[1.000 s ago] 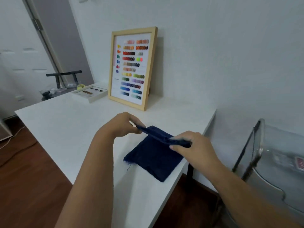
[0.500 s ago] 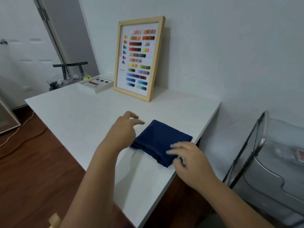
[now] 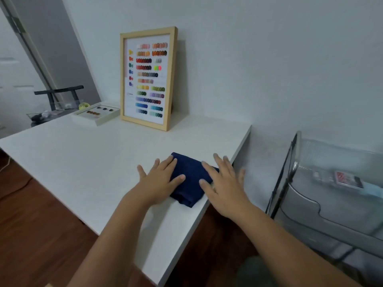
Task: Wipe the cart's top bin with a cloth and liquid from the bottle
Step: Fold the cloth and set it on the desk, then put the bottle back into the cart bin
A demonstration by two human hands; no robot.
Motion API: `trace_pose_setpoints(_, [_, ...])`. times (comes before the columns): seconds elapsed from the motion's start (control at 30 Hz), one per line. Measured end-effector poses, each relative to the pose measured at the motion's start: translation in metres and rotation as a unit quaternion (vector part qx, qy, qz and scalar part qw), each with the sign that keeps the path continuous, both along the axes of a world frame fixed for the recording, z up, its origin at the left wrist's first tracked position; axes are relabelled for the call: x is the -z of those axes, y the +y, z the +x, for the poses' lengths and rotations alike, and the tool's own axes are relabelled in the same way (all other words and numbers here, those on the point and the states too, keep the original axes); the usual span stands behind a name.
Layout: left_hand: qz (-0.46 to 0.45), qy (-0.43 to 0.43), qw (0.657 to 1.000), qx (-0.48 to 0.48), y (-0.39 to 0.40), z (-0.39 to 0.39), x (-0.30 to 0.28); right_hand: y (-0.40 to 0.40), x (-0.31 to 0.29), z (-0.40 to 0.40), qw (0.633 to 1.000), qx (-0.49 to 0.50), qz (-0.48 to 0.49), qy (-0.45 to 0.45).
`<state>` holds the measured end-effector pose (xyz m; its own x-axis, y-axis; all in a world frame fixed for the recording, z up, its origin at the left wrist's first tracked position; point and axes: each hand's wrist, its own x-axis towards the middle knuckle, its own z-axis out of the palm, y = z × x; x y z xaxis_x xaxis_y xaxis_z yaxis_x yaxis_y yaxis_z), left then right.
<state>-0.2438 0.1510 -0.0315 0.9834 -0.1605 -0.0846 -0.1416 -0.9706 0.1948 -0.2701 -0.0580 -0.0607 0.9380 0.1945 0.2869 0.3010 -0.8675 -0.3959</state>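
A dark blue cloth (image 3: pixel 190 179) lies folded on the white table (image 3: pixel 87 162) near its right front corner. My left hand (image 3: pixel 159 183) rests flat on the cloth's left side with fingers spread. My right hand (image 3: pixel 223 183) lies flat over its right side, fingers apart, partly past the table edge. To the right of the table stands the clear plastic cart (image 3: pixel 331 204); its top bin (image 3: pixel 298 154) holds a small pack with a red label (image 3: pixel 346 179). No bottle is in view.
A wooden frame with colour swatches (image 3: pixel 148 78) leans on the wall at the back of the table. A white tray of samples (image 3: pixel 96 114) sits to its left. A dark chair (image 3: pixel 59 96) stands beyond. Brown wooden floor lies below.
Both hands folded the cloth over, let go of its edge and now press flat on top of it. The cloth is a smaller, thicker square.
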Motion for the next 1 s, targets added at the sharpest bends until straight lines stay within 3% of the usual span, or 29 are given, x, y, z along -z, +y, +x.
trace_pose_setpoints(0.1, [-0.131, -0.084, 0.986, 0.066, -0.026, 0.006, -0.034, -0.044, -0.028, 0.005, 0.992, 0.093, 0.002, -0.081])
trace_pose_setpoints(0.23, [-0.282, -0.186, 0.913, 0.228, -0.088, 0.015, -0.085, -0.126, -0.069, 0.005, 0.967, 0.228, 0.026, -0.107])
trace_pose_setpoints(0.37, [-0.362, -0.243, 0.861, 0.262, -0.158, 0.036, -0.113, -0.211, -0.088, -0.023, 0.929, 0.341, 0.046, -0.137])
trace_pose_setpoints(0.6, [-0.483, -0.135, 0.806, 0.315, -0.29, 0.05, -0.097, -0.329, -0.097, -0.082, 0.859, 0.48, 0.053, -0.17])
trace_pose_setpoints(0.77, [-0.5, -0.046, 0.794, 0.343, -0.379, 0.031, -0.074, -0.383, -0.097, -0.091, 0.866, 0.46, 0.143, -0.13])
trace_pose_setpoints(0.87, [-0.556, 0.066, 0.771, 0.304, -0.422, 0.019, -0.062, -0.403, -0.094, -0.089, 0.888, 0.431, 0.121, -0.105])
trace_pose_setpoints(1.0, [-0.546, 0.138, 0.774, 0.289, -0.464, 0.006, -0.045, -0.416, -0.09, -0.085, 0.91, 0.385, 0.139, -0.068])
